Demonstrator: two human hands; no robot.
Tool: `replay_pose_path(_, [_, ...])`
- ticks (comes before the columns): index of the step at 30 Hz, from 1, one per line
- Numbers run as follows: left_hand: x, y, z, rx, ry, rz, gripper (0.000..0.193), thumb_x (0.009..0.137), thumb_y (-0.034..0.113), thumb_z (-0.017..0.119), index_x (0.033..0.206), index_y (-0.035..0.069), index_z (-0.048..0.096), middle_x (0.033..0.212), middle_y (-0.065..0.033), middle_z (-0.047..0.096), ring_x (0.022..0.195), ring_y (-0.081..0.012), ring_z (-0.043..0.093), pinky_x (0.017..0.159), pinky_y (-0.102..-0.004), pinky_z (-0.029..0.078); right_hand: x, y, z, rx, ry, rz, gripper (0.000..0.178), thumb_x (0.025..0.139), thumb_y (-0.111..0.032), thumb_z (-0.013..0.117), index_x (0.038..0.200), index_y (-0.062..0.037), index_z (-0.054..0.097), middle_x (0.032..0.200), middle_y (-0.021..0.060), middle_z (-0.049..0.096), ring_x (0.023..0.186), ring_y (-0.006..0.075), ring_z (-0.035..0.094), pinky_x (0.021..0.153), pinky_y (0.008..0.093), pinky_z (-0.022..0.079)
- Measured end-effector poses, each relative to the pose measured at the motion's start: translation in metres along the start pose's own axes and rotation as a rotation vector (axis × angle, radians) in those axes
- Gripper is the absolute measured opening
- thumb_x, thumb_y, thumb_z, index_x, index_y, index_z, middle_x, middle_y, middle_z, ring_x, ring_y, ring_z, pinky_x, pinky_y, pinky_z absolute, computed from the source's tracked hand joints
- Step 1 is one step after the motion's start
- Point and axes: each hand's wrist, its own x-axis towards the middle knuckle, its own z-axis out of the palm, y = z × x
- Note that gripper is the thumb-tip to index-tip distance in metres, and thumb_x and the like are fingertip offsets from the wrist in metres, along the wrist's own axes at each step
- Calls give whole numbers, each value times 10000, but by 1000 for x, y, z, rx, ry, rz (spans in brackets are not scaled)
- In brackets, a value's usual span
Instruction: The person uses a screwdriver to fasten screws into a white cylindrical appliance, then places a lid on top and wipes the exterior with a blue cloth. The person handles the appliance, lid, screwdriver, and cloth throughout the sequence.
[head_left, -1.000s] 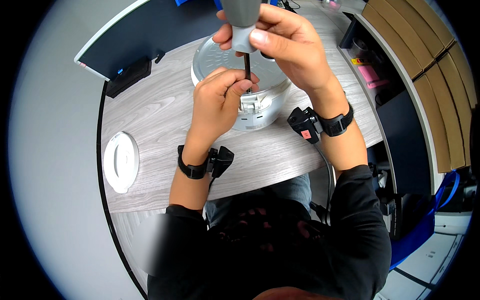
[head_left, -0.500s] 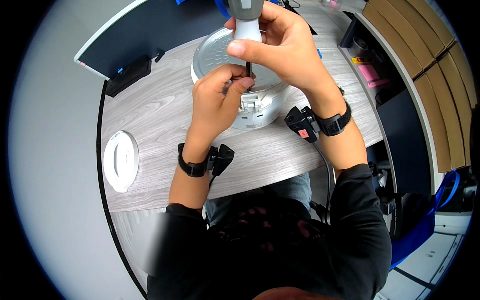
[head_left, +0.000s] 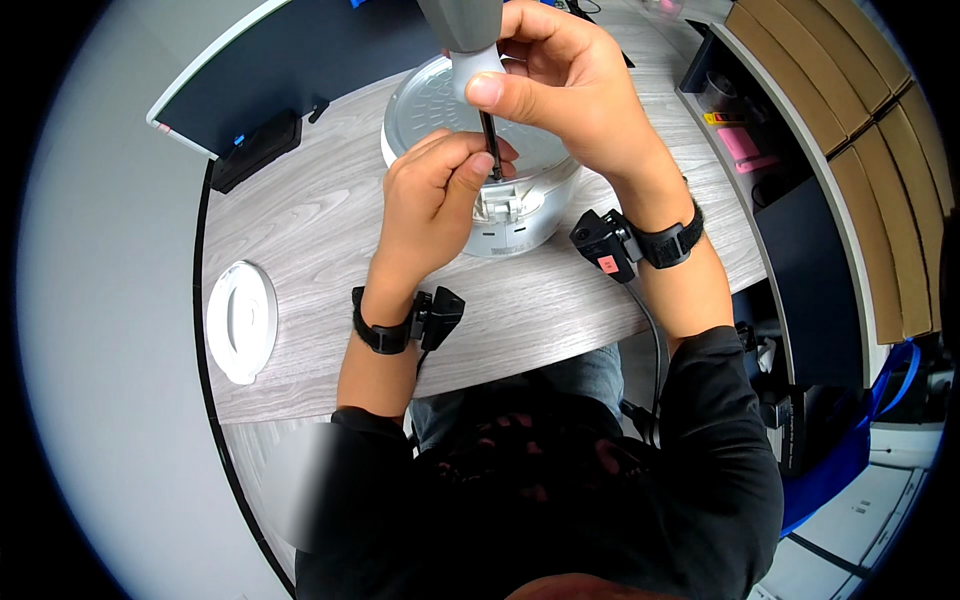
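A screwdriver [head_left: 466, 28] with a thick grey handle stands nearly upright, its dark shaft pointing down. My right hand [head_left: 585, 105] is closed around the pale lower part of the handle. Lower on the shaft, my left hand [head_left: 425, 200] pinches it between thumb and fingers near the tip. The tip meets the near rim of a white round appliance [head_left: 520, 238], which looks like a rice cooker with a grey dimpled plate [head_left: 425, 105] on top. Just below the tip is a white hinge-like bracket [head_left: 500, 204]. My fingers partly hide the exact contact point.
An oval white plastic cover [head_left: 242, 322] lies on the wood-grain desk [head_left: 320, 250] at left. Behind it are a black box [head_left: 258, 152] and a dark panel [head_left: 290, 70]. At right stand a shelf unit [head_left: 815, 270] and cardboard boxes [head_left: 890, 200]. Both wrists wear strapped black devices [head_left: 604, 246].
The screwdriver's handle has shifted left and toward me, so the shaft now leans. My right hand's grip has turned slightly. My left hand stays at the shaft, its fingers slightly shifted.
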Motion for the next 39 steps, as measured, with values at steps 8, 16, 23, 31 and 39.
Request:
replay_pose_path(8, [0, 4, -6, 95, -83, 43, 258, 821, 236, 803, 1003, 73, 720, 890, -27, 702, 815, -196, 645, 724, -315, 525, -2, 3, -4, -55, 12, -73, 286, 850, -119, 798, 1061, 8, 652, 955, 37, 663, 812, 46, 593, 707, 191, 479])
replay_pose_path(16, [0, 14, -11, 255, -138, 110, 432, 682, 218, 877, 1064, 107, 709, 919, -17, 689, 867, -221, 610, 786, -338, 470, -6, -17, -12, 145, 182, 4, 327, 850, -80, 782, 1123, 19, 631, 979, 48, 657, 847, 79, 614, 741, 219, 506])
replay_pose_path(23, [-4, 7, -9, 369, -164, 256, 441, 647, 144, 881, 1056, 89, 726, 989, -41, 673, 909, -223, 586, 799, -343, 461, -59, -20, -45, -133, 261, 113, 168, 866, -137, 732, 968, -7, 705, 869, 34, 686, 790, 82, 601, 732, 228, 461])
replay_pose_path(31, [-8, 6, -10, 339, -115, 213, 390, 632, 86, 880, 1003, 83, 762, 941, -42, 643, 903, -213, 581, 761, -327, 465, -98, 9, -31, -107, 473, 220, 147, 882, -142, 712, 960, -17, 706, 923, 61, 711, 864, 117, 623, 819, 259, 475])
replay_pose_path(39, [-12, -2, -30, 345, -75, 130, 404, 647, 54, 876, 1038, 78, 776, 950, -34, 633, 903, -194, 567, 753, -311, 470, -83, 31, -24, -131, 381, 279, 241, 910, -175, 666, 1075, -2, 698, 1062, 136, 738, 1036, 183, 662, 970, 336, 454])
